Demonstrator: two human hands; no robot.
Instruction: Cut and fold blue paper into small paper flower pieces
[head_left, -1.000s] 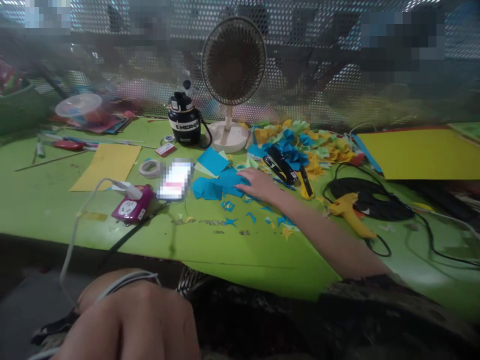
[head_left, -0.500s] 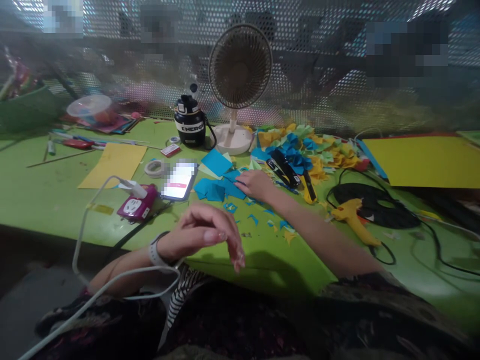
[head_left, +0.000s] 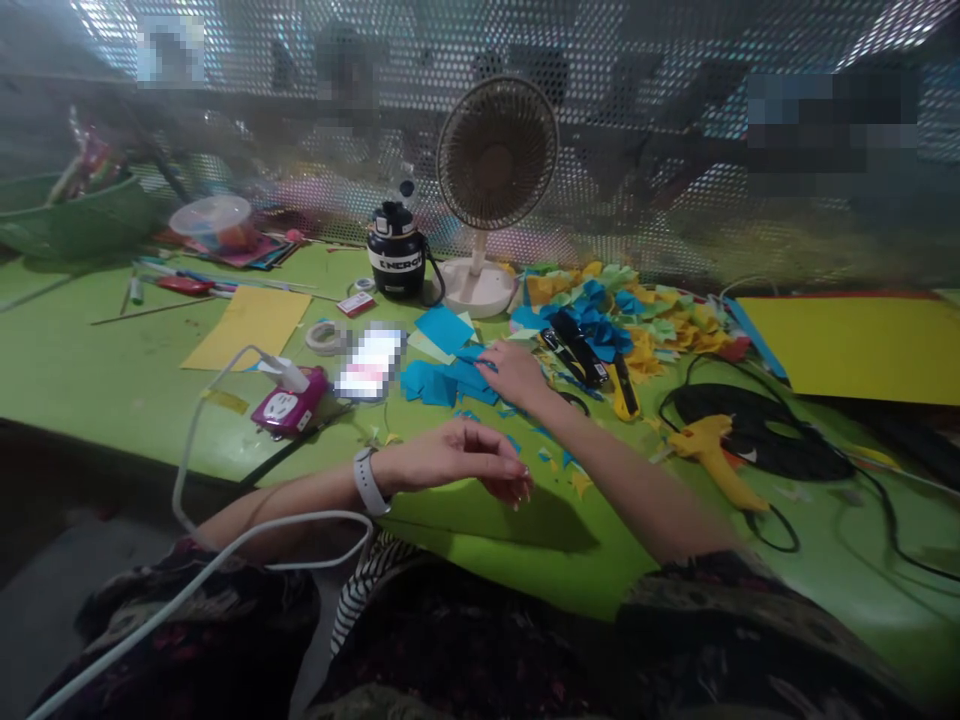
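Note:
My right hand (head_left: pixel 512 371) lies palm down on the green table (head_left: pixel 112 370), its fingers stretched onto a heap of blue paper pieces (head_left: pixel 442 380). My left hand (head_left: pixel 469 460), with a white watch on the wrist, hovers low over the table's front edge with loose, slightly curled fingers and nothing in it. Small blue and yellow paper scraps (head_left: pixel 555 460) lie scattered between the two hands. A phone (head_left: pixel 369 362) rests just left of the blue pieces.
A desk fan (head_left: pixel 491 190) and a black bottle (head_left: pixel 396 260) stand at the back. Folded coloured papers (head_left: pixel 645 310), a stapler (head_left: pixel 574 340), a yellow glue gun (head_left: pixel 716 455) with black cable, a pink socket (head_left: pixel 291 405), tape roll (head_left: pixel 324 337) and yellow sheets (head_left: pixel 862 345) surround the hands.
My left hand rose from my lap and moved forward and right over the table's front edge. My right hand stayed on the blue paper pieces.

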